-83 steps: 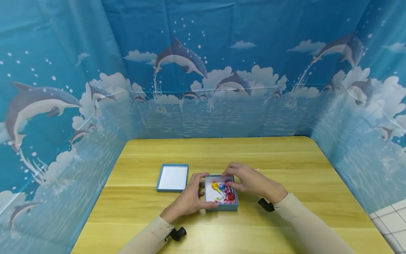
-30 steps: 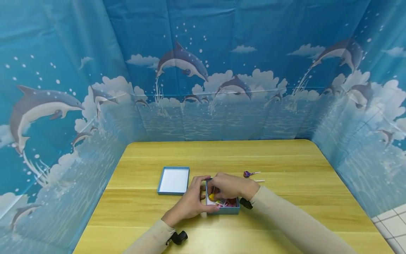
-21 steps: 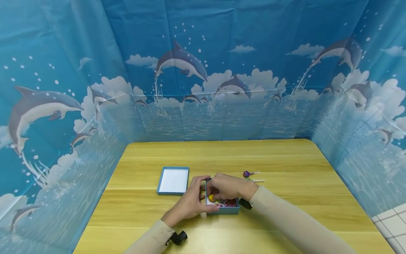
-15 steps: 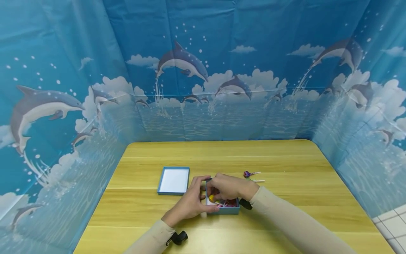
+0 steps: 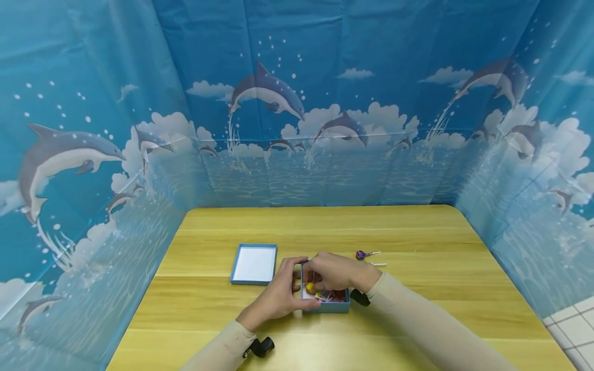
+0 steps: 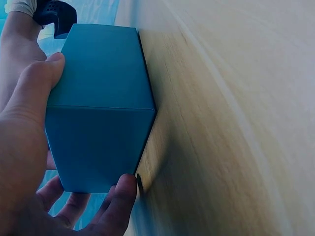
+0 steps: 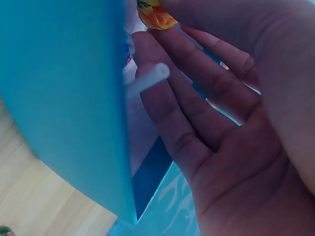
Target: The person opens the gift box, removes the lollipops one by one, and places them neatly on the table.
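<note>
My left hand (image 5: 276, 294) grips the left side of a small blue box (image 5: 331, 307), its thumb on the near wall and its fingers at the far corner. In the left wrist view the box's outer walls (image 6: 98, 147) fill the space between thumb and fingers. My right hand (image 5: 335, 271) reaches down into the box and pinches a yellow-wrapped lollipop (image 5: 310, 287). The right wrist view shows its yellow wrapper (image 7: 156, 15) between thumb and fingertips. Beside the fingers a white stick (image 7: 150, 79) pokes over the box wall. More lollipops (image 5: 333, 297), red and pink, lie inside, partly hidden by the right hand.
The box's blue lid (image 5: 253, 264) lies to the left, white inside up. Behind the right wrist, a purple lollipop (image 5: 360, 255) and another white stick (image 5: 379, 265) lie on the wooden table (image 5: 417, 232). A dolphin-print curtain (image 5: 297, 170) encloses the table.
My right hand has shifted left and deeper into the box, onto the yellow lollipop. The purple lollipop on the table has come into view. My left hand keeps its grip on the box.
</note>
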`<action>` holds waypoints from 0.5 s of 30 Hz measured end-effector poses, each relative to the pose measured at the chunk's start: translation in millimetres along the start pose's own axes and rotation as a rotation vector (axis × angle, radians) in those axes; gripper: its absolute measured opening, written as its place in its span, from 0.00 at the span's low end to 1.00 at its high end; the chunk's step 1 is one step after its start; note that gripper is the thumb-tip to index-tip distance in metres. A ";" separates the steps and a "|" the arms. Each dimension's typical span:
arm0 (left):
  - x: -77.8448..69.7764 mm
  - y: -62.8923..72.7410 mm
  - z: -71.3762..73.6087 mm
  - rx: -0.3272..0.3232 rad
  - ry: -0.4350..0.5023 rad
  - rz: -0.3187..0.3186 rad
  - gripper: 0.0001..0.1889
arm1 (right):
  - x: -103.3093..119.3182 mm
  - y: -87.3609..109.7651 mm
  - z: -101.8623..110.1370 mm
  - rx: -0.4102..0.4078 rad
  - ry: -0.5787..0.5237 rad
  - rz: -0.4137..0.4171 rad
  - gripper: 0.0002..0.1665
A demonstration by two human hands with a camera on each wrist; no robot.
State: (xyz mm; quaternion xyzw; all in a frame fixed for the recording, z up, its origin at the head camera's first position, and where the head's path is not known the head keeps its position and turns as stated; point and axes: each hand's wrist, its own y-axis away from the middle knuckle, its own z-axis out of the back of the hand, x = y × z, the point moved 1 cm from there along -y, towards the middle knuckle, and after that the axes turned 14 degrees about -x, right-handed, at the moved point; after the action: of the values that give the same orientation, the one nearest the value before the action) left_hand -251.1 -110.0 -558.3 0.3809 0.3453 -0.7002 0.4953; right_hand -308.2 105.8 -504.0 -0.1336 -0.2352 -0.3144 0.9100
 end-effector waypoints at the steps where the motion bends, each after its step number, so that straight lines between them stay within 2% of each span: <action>1: 0.2 0.4 -0.2 0.002 0.003 0.002 0.59 | 0.2 0.7 0.3 -0.002 -0.006 -0.005 0.06; 9: 3.8 0.9 -1.1 0.018 0.047 0.013 0.59 | -0.6 5.6 5.4 -0.063 -0.061 0.015 0.12; 15: 4.4 -0.9 -1.3 0.010 0.056 -0.005 0.59 | 0.5 9.8 10.3 -0.102 -0.069 0.030 0.14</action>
State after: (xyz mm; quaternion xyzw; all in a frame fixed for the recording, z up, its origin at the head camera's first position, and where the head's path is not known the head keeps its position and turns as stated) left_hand -252.7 -110.6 -562.7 0.4021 0.3564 -0.6924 0.4816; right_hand -305.2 117.0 -495.9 -0.1942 -0.2480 -0.3073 0.8980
